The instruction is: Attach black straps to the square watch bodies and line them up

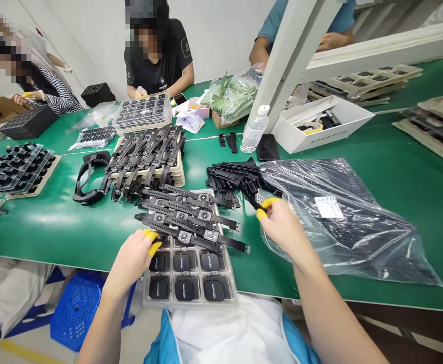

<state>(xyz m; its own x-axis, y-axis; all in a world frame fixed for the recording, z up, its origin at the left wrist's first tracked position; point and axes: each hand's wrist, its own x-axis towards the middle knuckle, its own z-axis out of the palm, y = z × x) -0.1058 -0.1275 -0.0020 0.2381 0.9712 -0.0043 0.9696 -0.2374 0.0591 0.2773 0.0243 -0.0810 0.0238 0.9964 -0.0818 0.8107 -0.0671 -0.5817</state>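
Yellow finger cots cover fingertips of both my hands. My left hand (134, 255) is closed at the left edge of a clear plastic tray (191, 304), pinching a black watch case partly hidden by the fingers. Square black watch cases (182, 262) sit in the tray's front compartments. Across its back part lie several watches with black straps (183, 216) attached, faces down. To the right, my right hand (282, 222) pinches the end of a black watch strap (252, 200) at the edge of a heap of loose straps (232, 174).
A large clear bag of dark contents (353, 222) lies right of my right hand. Behind the tray are stacked trays of strapped watches (145, 151) and a black headset (88, 182). A water bottle (255, 129) stands by a white post. Co-workers sit across the green table (73, 227).
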